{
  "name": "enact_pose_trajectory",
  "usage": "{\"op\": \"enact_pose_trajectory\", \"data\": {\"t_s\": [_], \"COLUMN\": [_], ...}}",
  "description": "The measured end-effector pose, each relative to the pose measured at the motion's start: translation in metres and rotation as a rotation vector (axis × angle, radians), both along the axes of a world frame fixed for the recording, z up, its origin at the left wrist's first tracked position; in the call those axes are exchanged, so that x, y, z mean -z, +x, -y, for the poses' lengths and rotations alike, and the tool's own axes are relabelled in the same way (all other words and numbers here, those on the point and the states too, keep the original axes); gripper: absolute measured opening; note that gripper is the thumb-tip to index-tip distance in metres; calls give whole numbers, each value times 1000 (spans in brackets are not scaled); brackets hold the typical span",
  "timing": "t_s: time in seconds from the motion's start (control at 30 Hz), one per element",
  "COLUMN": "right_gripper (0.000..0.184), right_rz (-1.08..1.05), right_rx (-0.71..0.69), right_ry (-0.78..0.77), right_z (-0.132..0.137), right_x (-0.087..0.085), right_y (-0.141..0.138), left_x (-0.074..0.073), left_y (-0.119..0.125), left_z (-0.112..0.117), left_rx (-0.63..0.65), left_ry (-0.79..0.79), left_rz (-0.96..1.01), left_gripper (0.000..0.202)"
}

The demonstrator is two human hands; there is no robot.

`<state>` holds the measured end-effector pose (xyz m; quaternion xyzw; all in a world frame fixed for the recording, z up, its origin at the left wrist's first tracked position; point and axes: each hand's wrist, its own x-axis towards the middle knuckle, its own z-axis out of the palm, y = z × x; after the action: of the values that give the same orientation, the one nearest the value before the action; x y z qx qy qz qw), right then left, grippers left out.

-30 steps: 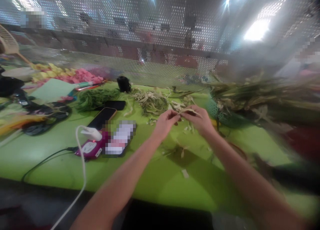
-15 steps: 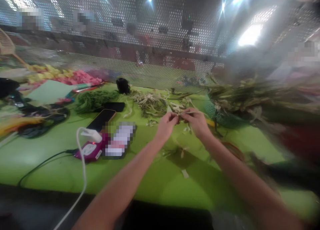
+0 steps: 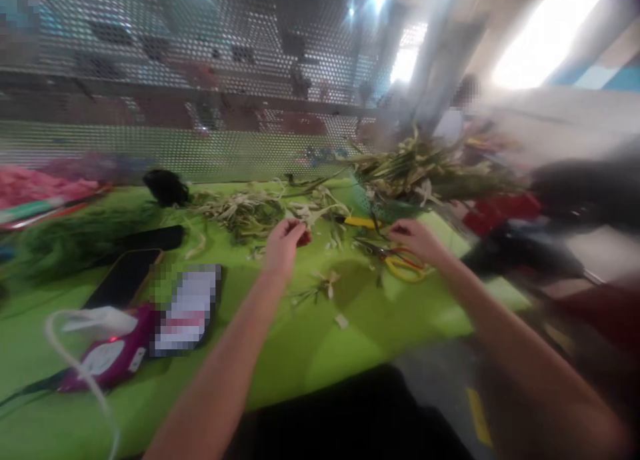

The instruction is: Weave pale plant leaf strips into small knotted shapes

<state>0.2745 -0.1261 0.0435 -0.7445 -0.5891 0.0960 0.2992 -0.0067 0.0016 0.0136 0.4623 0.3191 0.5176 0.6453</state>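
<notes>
My left hand (image 3: 286,245) is closed in a pinch over the table, on a pale dried leaf strip (image 3: 311,215) that shows just beyond the fingertips. My right hand (image 3: 416,239) hovers to the right with fingers curled together; what they hold, if anything, I cannot make out. Just below it lie scissors (image 3: 406,271) with yellow and red handles. A yellow-handled tool (image 3: 361,222) rests between the hands, farther back. Beyond my left hand spreads a heap of dried leaf strips (image 3: 243,210). Small scraps (image 3: 329,285) lie nearer to me.
A green basket (image 3: 367,197) of dried stalks (image 3: 415,170) stands at the back right. On the left are phones (image 3: 123,278), a purple power adapter (image 3: 107,360) with a white cable, and green fibre (image 3: 75,240). A perforated metal screen (image 3: 225,127) borders the table's far side.
My hands have parted: the right has moved away from the left to beside the scissors. The view has turned right, bringing the scissors and more of the right side into sight.
</notes>
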Motion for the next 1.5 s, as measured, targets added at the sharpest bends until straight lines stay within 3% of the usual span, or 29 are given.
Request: {"op": "enact_pose_trajectory", "data": {"t_s": [0.17,0.27,0.37,0.43,0.53,0.7,0.9,1.17,1.5], "right_gripper": [32,49,54,54,58,54,55,49,48], "right_rz": [312,365,365,287,-10,-389,-361,-365,-610], "right_rx": [26,15,84,85,10,-188,-399,-392,-393], "right_ry": [-243,-291,-279,-216,-138,-160,-190,-161,-203], "right_z": [37,38,34,35,38,36,22,3,-2], "right_x": [26,35,36,32,25,16,8,-9,-5], "right_y": [15,8,5,7,7,-22,-66,-113,-123], "left_x": [-2,-2,1,2,3,-1,-6,-5,-7], "left_y": [2,3,4,4,5,6,4,7,9], "left_z": [3,5,5,5,5,6,9,13,14], "left_rx": [33,53,61,66,83,80,69,93,123], "left_ry": [-16,-21,-33,-51,-66,-133,-180,-156,-149], "left_rz": [11,-5,-4,-4,21,89,146,164,166], "left_gripper": [29,29,28,28,29,31,27,27,31]}}
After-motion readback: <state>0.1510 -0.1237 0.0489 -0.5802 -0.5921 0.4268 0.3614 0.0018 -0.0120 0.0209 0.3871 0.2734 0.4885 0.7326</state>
